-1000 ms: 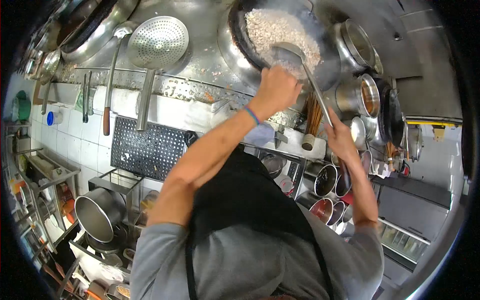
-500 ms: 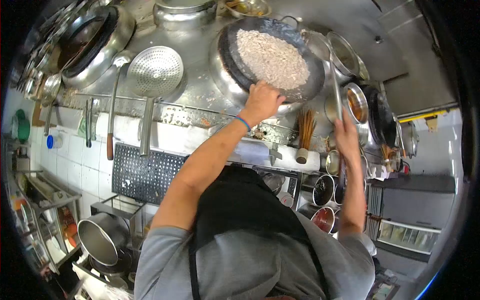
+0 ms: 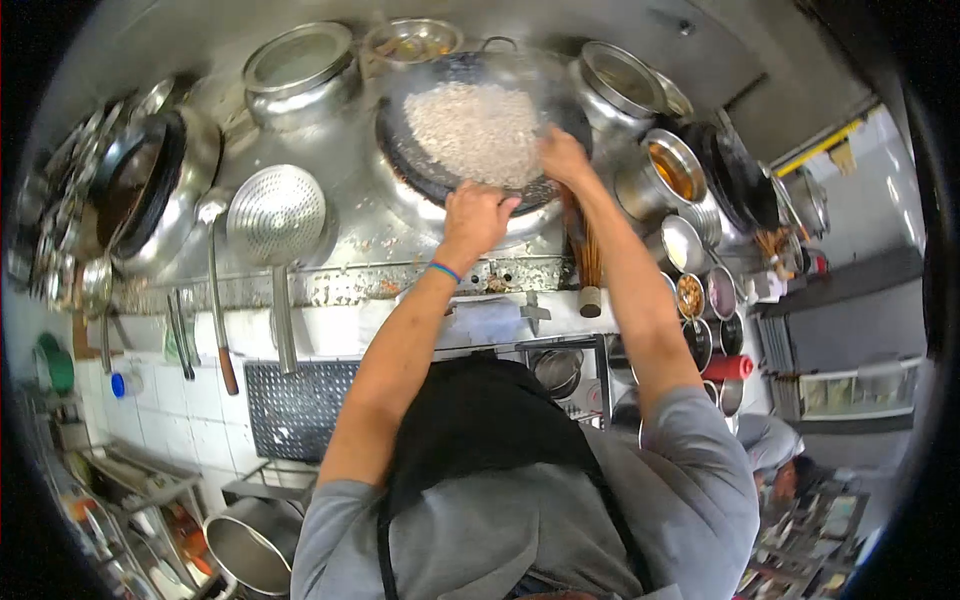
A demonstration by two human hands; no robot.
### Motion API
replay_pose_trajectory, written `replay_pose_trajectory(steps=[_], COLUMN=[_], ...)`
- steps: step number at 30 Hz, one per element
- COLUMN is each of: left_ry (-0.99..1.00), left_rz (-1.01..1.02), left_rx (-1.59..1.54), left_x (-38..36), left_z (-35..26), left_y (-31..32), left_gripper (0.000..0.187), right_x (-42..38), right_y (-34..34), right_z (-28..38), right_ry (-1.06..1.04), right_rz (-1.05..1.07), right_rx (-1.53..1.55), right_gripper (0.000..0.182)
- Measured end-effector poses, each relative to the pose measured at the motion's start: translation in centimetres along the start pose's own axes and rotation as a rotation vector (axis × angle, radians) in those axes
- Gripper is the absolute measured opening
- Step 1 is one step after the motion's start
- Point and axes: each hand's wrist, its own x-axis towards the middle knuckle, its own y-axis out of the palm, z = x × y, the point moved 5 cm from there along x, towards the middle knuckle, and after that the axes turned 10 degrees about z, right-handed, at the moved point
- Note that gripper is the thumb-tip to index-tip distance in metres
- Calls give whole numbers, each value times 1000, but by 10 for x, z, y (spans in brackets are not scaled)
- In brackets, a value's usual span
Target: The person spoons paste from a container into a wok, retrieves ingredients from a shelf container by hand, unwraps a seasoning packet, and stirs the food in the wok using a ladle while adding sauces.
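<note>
My left hand (image 3: pixel 477 215) is closed on the near rim of a dark wok (image 3: pixel 455 70), which holds a heap of pale, crumbly food (image 3: pixel 470 130). Over the wok's right side, my right hand (image 3: pixel 563 156) is wrapped round a long-handled utensil; its brown handle end (image 3: pixel 573 215) shows below the hand. The front part of the utensil is blurred over the wok. A bundle of thin sticks (image 3: pixel 590 262) stands just below the handle end.
A perforated skimmer (image 3: pixel 277 212) and a ladle (image 3: pixel 212 208) lie on the left of the steel stove. Behind are a lidded pot (image 3: pixel 300 62) and a bowl (image 3: pixel 415 40). At right are a pot of orange liquid (image 3: pixel 672 172) and several small containers. Part of another person (image 3: pixel 770 442) shows lower right.
My right hand has moved left and forward with the utensil, from beside the wok to over it. My left hand still grips the rim. The view has shifted, and another person now shows at lower right.
</note>
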Motion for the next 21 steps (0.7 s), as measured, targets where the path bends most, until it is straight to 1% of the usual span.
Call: replay_pose_trajectory(steps=[2,4,6,8,10,12,13,16,18,19,20,21], left_ry=[26,26,5,-11,-35,-56,-49,18,53,52,46,33], left_rz=[-40,-25,-3,0,3,43,23,-7,-28,-34,-35,-31], left_rx=[12,32,33,39,40,34,55,125,190,221,237,254], left_x=[-1,0,-1,-2,1,-1,-2,2,2,5,10,12], left_z=[-5,-6,-6,-7,-8,-9,-9,-13,-20,-27,-30,-29], left_y=[-8,-7,-10,-11,-15,-14,-14,-5,3,8,14,23], left_gripper=[37,38,39,39,40,41,41,39,35,34,34,34], right_x=[10,-26,-69,-101,-126,-139,-145,-131,-142,-141,-163,-202], right_y=[26,29,-10,-64,-81,-82,-81,-42,-19,-17,-34,-43], right_z=[5,24,12,4,-6,-12,-20,-45,-55,-52,-31,-7], right_ry=[-31,-247,-217,-175,-223,-109,-39,75,-5,-68,-160,-254], right_rz=[189,186,340,297,185,120,84,113,-165,-308,-408,-502], right_rx=[188,62,-185,-370,-329,-327,-318,-272,-414,-502,-379,-252], right_gripper=[37,43,54,53,54,55,55,48,40,37,31,26])
